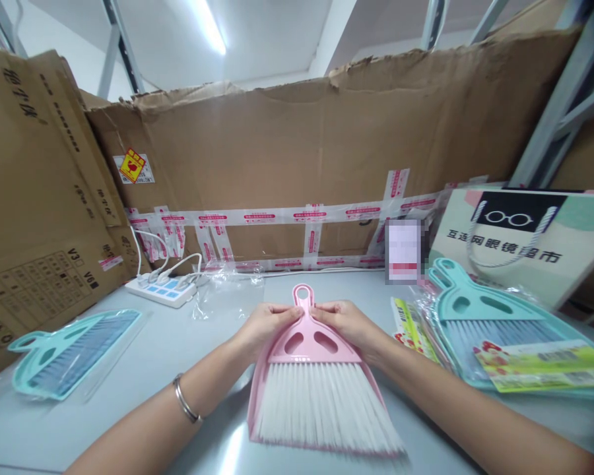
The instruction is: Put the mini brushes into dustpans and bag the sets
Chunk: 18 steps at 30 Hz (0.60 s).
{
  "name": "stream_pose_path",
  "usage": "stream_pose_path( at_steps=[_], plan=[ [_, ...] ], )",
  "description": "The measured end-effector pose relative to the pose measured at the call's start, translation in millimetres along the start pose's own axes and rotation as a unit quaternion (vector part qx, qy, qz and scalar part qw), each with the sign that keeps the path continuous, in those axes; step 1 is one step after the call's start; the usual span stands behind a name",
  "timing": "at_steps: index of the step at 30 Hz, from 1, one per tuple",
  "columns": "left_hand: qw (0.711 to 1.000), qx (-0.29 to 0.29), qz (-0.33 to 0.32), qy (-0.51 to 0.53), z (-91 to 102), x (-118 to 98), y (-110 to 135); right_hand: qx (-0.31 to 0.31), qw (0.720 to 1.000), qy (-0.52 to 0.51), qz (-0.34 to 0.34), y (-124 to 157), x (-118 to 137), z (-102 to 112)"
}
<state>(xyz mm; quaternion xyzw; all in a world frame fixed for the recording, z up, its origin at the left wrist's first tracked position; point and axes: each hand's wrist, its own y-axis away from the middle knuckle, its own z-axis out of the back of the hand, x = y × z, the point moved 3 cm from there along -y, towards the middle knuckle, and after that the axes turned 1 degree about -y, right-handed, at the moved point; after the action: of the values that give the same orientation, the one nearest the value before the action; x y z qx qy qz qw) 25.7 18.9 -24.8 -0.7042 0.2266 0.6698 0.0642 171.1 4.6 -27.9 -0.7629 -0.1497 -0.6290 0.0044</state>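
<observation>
In the head view, the pink set (321,379), a brush lying in a dustpan, is over the middle of the worktop (188,389), bristles toward the near edge. The left hand (260,326) and right hand (344,323) have their fingers pinching its neck from either side. Whether its front lip touches the worktop cannot be told. With the hold only at the neck, the wide end could tip, or the brush could slide out if one pinch loosened. A swing toward the right edge could knock the teal stack (490,316); there is more room toward the left edge, before the wrapped set (79,356). At the back, the power strip (163,290) and carton (277,152) limit reach.
</observation>
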Motion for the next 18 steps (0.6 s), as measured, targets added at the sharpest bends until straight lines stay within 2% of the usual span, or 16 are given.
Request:
stream_pose_path(
  at_steps=[3,5,12,18],
  plan=[
    [1.000,-0.010,-0.014,-0.022,0.9,-3.5,1.1,0.060,0.998,-0.017,-0.002,2.6,2.6,-1.3],
    [0.999,-0.015,-0.028,-0.038,0.5,-5.4,2.2,0.078,0.997,-0.015,0.002,3.6,3.8,-1.2],
    [0.998,-0.015,-0.034,-0.044,-2.1,-4.0,3.4,-0.008,0.999,0.031,0.006,-1.1,1.7,1.3],
    [0.999,-0.026,-0.029,-0.039,-0.9,-3.6,3.7,-0.031,0.999,0.026,0.005,-3.3,-0.3,0.0]
  ],
)
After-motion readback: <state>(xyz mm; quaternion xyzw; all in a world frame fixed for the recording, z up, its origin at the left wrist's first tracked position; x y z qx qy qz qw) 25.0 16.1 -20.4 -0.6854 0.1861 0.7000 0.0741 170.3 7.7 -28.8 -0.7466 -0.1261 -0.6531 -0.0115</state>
